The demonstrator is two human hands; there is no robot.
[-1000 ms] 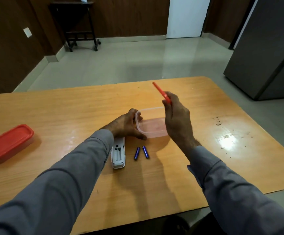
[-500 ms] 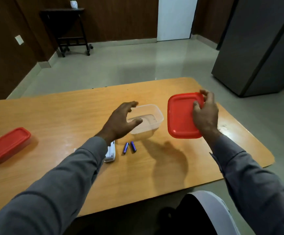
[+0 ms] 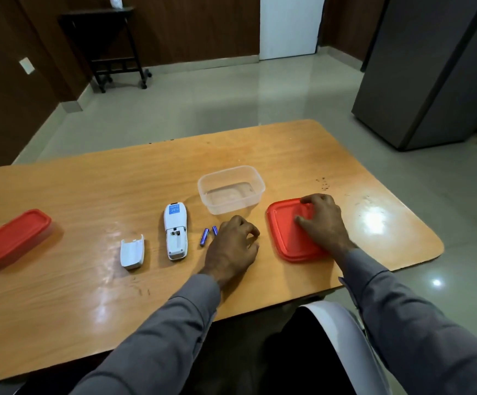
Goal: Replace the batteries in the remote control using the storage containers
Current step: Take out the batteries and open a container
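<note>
Midway along the counter (image 3: pixel 89 195), the white remote control (image 3: pixel 175 232) lies face down, its long body pointing toward the far edge, blue label near the top and the battery bay open and bare at the near end. Just to its left, the white battery cover (image 3: pixel 132 251) lies apart from it, hollow side up. Just to its right, two slim blue batteries (image 3: pixel 205 236) lie side by side, the right one partly hidden by the left hand (image 3: pixel 231 249), which hovers over the counter with fingers loosely curled, holding nothing. Behind the batteries, toward the far edge, the clear storage container (image 3: pixel 231 189) stands open and looks empty. Over by the right end, the red lid (image 3: pixel 291 232) lies flat on the counter, and the right hand (image 3: pixel 321 220) rests on top of it, fingers spread and pressing down, thumb on the lid's middle. Way over at the left edge, a second container with a red lid (image 3: pixel 12 236) sits closed, well apart from everything else. Grey sleeves (image 3: pixel 157 337) cover both arms.
</note>
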